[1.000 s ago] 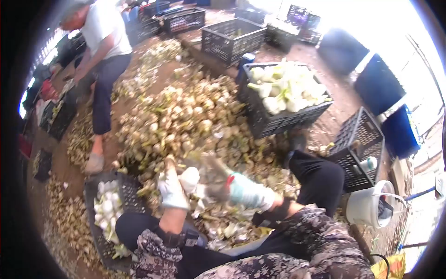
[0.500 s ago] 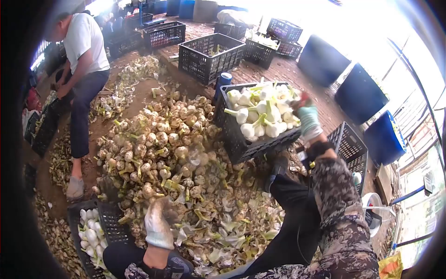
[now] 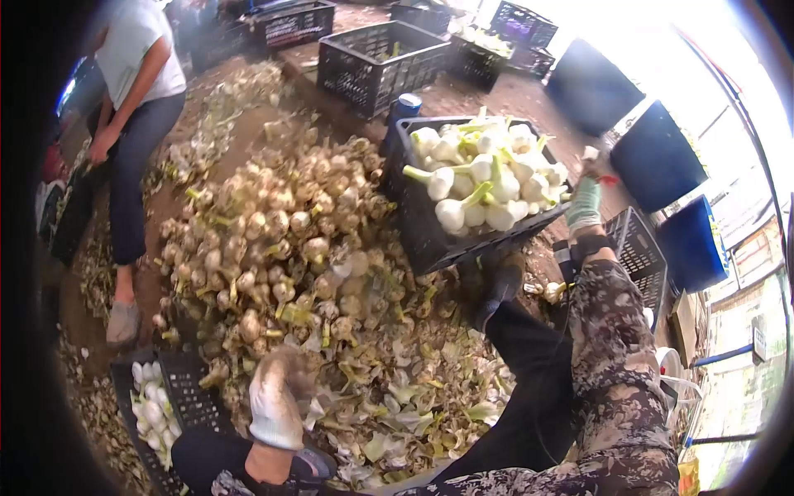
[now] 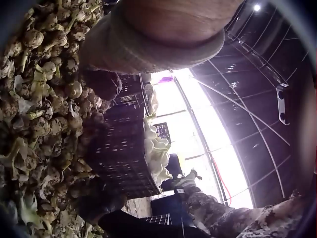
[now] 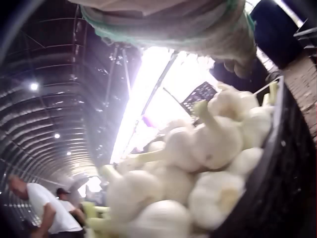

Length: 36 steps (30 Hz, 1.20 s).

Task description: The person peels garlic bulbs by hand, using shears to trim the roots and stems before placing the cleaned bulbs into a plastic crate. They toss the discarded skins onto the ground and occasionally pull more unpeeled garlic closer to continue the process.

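My gloved left hand hangs low over the near side of the heap of soil-marked garlic bulbs, fingers downward and blurred; whether they grip anything is unclear. Beyond the right rim of the black crate, full of clean white garlic, is my gloved right hand, with a small pale shape at its fingertips. In the right wrist view the right glove is above the white bulbs, its fingers partly hidden. The left glove fills the top of the left wrist view.
A smaller crate of white bulbs lies by my left knee. Loose peelings cover the ground between my legs. An empty-looking crate and blue barrels stand farther back. Another person bends at the left.
From beside the left hand, which had a white bulb, my right hand has moved to the full crate and then just past its right rim. The left hand has lowered over the heap, with no white bulb visible.
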Each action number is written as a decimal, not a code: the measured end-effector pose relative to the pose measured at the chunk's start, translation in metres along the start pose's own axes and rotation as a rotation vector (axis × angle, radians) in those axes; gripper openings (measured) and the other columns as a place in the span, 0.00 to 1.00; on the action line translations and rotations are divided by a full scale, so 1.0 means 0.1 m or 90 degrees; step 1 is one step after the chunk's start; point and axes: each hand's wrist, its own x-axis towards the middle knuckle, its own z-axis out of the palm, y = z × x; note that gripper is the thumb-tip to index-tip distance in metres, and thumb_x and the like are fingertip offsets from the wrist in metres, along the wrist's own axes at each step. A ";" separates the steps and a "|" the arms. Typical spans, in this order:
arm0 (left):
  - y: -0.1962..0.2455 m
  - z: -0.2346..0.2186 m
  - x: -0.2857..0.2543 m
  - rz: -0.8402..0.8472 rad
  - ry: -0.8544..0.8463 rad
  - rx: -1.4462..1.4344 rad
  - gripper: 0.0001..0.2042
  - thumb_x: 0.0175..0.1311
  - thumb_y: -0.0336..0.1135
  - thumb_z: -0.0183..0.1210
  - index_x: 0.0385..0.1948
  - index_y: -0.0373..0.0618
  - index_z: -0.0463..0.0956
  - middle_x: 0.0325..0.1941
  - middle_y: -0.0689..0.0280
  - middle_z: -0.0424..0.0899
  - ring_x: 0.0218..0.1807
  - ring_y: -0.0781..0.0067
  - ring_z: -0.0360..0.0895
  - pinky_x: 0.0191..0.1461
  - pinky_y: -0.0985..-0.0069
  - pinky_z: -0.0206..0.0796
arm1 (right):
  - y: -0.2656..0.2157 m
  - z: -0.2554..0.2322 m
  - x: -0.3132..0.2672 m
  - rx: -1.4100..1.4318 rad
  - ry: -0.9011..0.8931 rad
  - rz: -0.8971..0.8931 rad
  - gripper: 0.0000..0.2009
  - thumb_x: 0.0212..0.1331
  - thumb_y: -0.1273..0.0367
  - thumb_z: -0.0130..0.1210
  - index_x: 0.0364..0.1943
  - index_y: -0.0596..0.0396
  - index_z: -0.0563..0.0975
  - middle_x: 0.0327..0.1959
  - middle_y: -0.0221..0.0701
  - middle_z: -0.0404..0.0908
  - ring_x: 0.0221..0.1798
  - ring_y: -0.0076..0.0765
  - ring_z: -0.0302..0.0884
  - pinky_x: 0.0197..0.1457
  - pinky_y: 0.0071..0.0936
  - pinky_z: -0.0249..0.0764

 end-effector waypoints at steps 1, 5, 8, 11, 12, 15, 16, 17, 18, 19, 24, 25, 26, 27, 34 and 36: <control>-0.02 -0.06 0.03 -0.020 0.024 -0.031 0.22 0.55 0.51 0.56 0.44 0.44 0.72 0.32 0.67 0.74 0.24 0.76 0.71 0.23 0.78 0.66 | 0.05 -0.12 0.02 0.083 0.010 0.068 0.18 0.61 0.64 0.41 0.51 0.60 0.69 0.35 0.33 0.75 0.36 0.31 0.72 0.37 0.32 0.72; 0.12 -0.18 0.01 0.177 0.051 -0.054 0.13 0.63 0.37 0.47 0.43 0.40 0.72 0.38 0.63 0.76 0.36 0.71 0.72 0.38 0.75 0.66 | 0.34 -1.08 -0.44 1.114 0.286 -0.050 0.17 0.57 0.66 0.46 0.49 0.59 0.71 0.34 0.38 0.76 0.36 0.34 0.74 0.39 0.31 0.72; 0.28 -0.37 0.02 0.152 0.038 -0.157 0.16 0.60 0.44 0.51 0.43 0.42 0.73 0.36 0.67 0.75 0.32 0.75 0.73 0.34 0.77 0.64 | 0.39 -2.06 -1.37 1.440 -0.049 -0.578 0.16 0.53 0.68 0.50 0.47 0.57 0.73 0.32 0.42 0.77 0.35 0.37 0.76 0.40 0.30 0.72; 0.46 -0.35 -0.09 0.171 0.106 -0.183 0.14 0.62 0.41 0.50 0.42 0.42 0.71 0.35 0.66 0.75 0.33 0.73 0.71 0.39 0.74 0.63 | 0.02 -2.71 -2.17 0.991 -0.247 -1.052 0.16 0.50 0.69 0.53 0.46 0.56 0.74 0.31 0.47 0.78 0.35 0.39 0.78 0.41 0.29 0.72; 0.47 -0.35 -0.12 0.201 0.122 -0.183 0.13 0.62 0.40 0.50 0.42 0.42 0.72 0.34 0.66 0.75 0.34 0.72 0.71 0.38 0.73 0.63 | -0.12 -2.83 -2.45 0.954 -0.192 -1.073 0.17 0.49 0.69 0.53 0.46 0.55 0.74 0.36 0.46 0.78 0.38 0.47 0.77 0.43 0.35 0.71; 0.43 -0.50 -0.09 0.164 0.121 -0.178 0.12 0.62 0.40 0.49 0.40 0.42 0.73 0.35 0.64 0.76 0.34 0.72 0.72 0.38 0.72 0.66 | -0.77 -3.13 -3.10 1.204 -0.181 -0.916 0.18 0.54 0.64 0.54 0.48 0.54 0.73 0.37 0.45 0.78 0.39 0.48 0.77 0.42 0.34 0.72; 0.44 -0.52 -0.11 0.166 0.124 -0.179 0.12 0.62 0.40 0.49 0.40 0.42 0.73 0.35 0.64 0.76 0.34 0.72 0.72 0.38 0.72 0.66 | -0.90 -3.28 -3.24 1.288 -0.244 -0.864 0.18 0.54 0.64 0.54 0.48 0.54 0.73 0.37 0.46 0.78 0.39 0.50 0.76 0.43 0.34 0.72; 0.45 -0.53 -0.14 0.153 0.117 -0.189 0.13 0.62 0.39 0.49 0.41 0.41 0.73 0.36 0.64 0.76 0.34 0.72 0.73 0.37 0.72 0.66 | -0.95 -3.46 -3.31 1.268 -0.301 -0.826 0.19 0.51 0.68 0.53 0.50 0.55 0.72 0.41 0.46 0.77 0.43 0.50 0.75 0.46 0.35 0.71; 0.47 -0.54 -0.17 0.141 0.109 -0.198 0.13 0.62 0.39 0.49 0.41 0.41 0.73 0.36 0.63 0.76 0.34 0.72 0.73 0.37 0.72 0.67 | -0.99 -3.61 -3.38 1.246 -0.358 -0.785 0.21 0.47 0.72 0.52 0.51 0.55 0.70 0.45 0.46 0.76 0.46 0.50 0.74 0.50 0.36 0.70; 0.48 -0.55 -0.19 0.169 0.106 -0.186 0.13 0.62 0.39 0.48 0.42 0.41 0.73 0.37 0.63 0.76 0.33 0.71 0.73 0.36 0.72 0.67 | -1.07 -3.71 -3.45 1.227 -0.297 -0.752 0.23 0.46 0.73 0.52 0.51 0.54 0.69 0.48 0.46 0.73 0.50 0.51 0.71 0.52 0.38 0.68; 0.55 -0.60 -0.20 0.148 0.123 -0.219 0.12 0.64 0.39 0.45 0.41 0.42 0.71 0.36 0.66 0.76 0.31 0.76 0.73 0.35 0.77 0.66 | -1.56 -4.03 -3.71 1.197 -0.284 -0.539 0.27 0.40 0.73 0.58 0.51 0.52 0.67 0.53 0.48 0.65 0.52 0.55 0.68 0.53 0.40 0.68; 0.54 -0.62 -0.20 0.159 0.125 -0.205 0.13 0.63 0.39 0.47 0.42 0.42 0.72 0.36 0.64 0.76 0.32 0.73 0.73 0.36 0.75 0.67 | -1.55 -4.03 -3.71 1.182 -0.341 -0.510 0.31 0.36 0.70 0.63 0.52 0.53 0.67 0.53 0.51 0.64 0.51 0.56 0.68 0.53 0.39 0.68; 0.53 -0.64 -0.19 0.168 0.126 -0.190 0.13 0.62 0.38 0.48 0.42 0.41 0.73 0.37 0.63 0.77 0.33 0.71 0.73 0.37 0.73 0.67 | -1.71 -3.97 -3.77 1.157 -0.309 -0.528 0.31 0.37 0.70 0.62 0.52 0.51 0.66 0.52 0.53 0.64 0.51 0.57 0.68 0.53 0.40 0.68; 0.51 -0.66 -0.17 0.172 0.119 -0.177 0.13 0.62 0.39 0.49 0.41 0.42 0.73 0.35 0.64 0.76 0.32 0.71 0.73 0.36 0.73 0.65 | -1.65 -3.92 -3.80 1.155 -0.300 -0.543 0.30 0.38 0.70 0.62 0.52 0.51 0.67 0.51 0.52 0.65 0.50 0.57 0.69 0.52 0.40 0.68; 0.54 -0.56 -0.18 0.143 0.103 -0.177 0.11 0.62 0.35 0.48 0.40 0.39 0.72 0.32 0.66 0.74 0.27 0.76 0.73 0.32 0.80 0.67 | -1.58 -3.40 -3.60 1.647 -0.649 -0.407 0.22 0.51 0.72 0.58 0.52 0.59 0.67 0.39 0.32 0.76 0.35 0.22 0.73 0.36 0.20 0.70; 0.57 -0.51 -0.22 0.139 0.067 -0.198 0.11 0.61 0.37 0.49 0.40 0.40 0.72 0.30 0.66 0.74 0.26 0.77 0.72 0.31 0.80 0.66 | -0.86 -3.42 -3.32 1.781 -0.864 -0.373 0.26 0.49 0.71 0.61 0.53 0.59 0.65 0.42 0.32 0.75 0.40 0.25 0.73 0.40 0.20 0.71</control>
